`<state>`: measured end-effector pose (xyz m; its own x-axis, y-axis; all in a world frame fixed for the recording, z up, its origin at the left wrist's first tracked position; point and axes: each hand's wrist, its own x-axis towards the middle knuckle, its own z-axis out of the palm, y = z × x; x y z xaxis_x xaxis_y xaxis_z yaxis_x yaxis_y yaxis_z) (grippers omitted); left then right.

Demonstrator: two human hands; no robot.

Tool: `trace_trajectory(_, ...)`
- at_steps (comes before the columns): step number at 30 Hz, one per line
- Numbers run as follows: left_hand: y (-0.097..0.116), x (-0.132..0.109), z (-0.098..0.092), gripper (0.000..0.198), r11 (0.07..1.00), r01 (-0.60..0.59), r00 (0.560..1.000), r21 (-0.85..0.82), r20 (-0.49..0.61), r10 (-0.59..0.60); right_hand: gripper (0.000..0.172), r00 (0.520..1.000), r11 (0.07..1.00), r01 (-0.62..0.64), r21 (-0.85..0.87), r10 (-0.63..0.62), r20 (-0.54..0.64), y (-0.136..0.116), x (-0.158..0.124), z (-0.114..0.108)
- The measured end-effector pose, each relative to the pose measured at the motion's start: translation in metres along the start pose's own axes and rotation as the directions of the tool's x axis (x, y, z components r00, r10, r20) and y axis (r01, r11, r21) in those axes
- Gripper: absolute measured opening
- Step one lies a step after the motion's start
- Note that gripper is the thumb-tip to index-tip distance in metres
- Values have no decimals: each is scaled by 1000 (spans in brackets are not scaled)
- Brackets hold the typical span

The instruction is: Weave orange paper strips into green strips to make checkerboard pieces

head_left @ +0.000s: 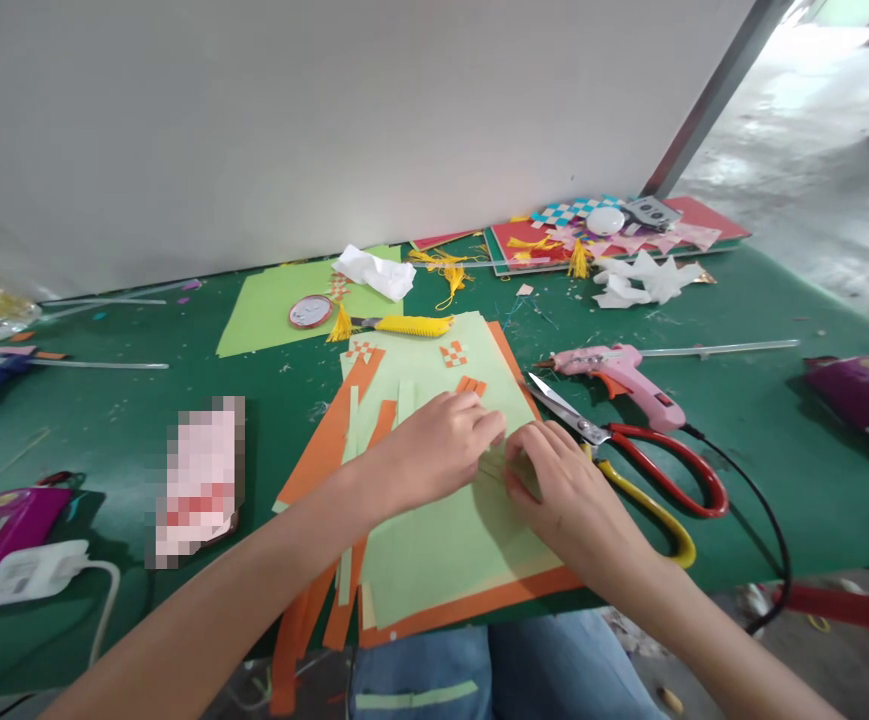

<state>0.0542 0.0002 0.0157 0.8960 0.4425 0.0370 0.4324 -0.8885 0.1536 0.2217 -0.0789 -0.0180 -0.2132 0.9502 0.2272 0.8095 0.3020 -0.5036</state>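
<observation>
My left hand (453,440) rests on a pale green paper sheet (441,560), its fingers curled down and pressed together over short orange paper strips (471,386) whose ends show past the knuckles. Just right of it, my right hand (558,480) bends with thumb and fingertips drawn together; whatever lies between them is hidden. Two small orange-and-white woven squares, one a checked paper piece (453,354), lie on the sheet beyond. Long orange strips (333,440) and narrow green strips (354,430) lie left of my hands. Red-and-yellow-handled scissors (591,430) lie beside my right hand.
A pink glue gun (618,375) with a cable lies at the right, a purple tool (865,400) beyond it. A yellow cutter (411,326), tape roll (311,312) and crumpled tissue (375,272) lie farther back. A blurred pink object (198,480) sits left. A wall (314,130) backs the table.
</observation>
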Motion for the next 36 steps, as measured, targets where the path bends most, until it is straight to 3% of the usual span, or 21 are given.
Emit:
trace_trajectory(12,-1,1,4,20,998,6,1000,-66,-7,-6,20,999,995,32,94,-33,10,2,-2,7)
trace_trajectory(18,-2,-19,-4,14,994,55,996,-90,-68,-61,20,999,992,47,117,-46,-5,2,-3,10)
trace_trajectory(22,0,-35,-7,17,999,-2,998,-53,-57,-2,20,999,987,38,156,-35,-24,3,-4,12)
trace_trajectory(25,1,-40,-2,15,990,-95,989,106,-104,106,18,999,983,30,182,-23,-39,3,-6,12)
trace_trajectory(29,1,-41,6,16,914,-212,944,345,-171,283,14,999,973,25,230,-19,-32,3,-8,11)
trace_trajectory(36,0,-43,10,10,832,-278,895,480,-185,406,10,996,979,44,199,-28,-83,3,-8,4)
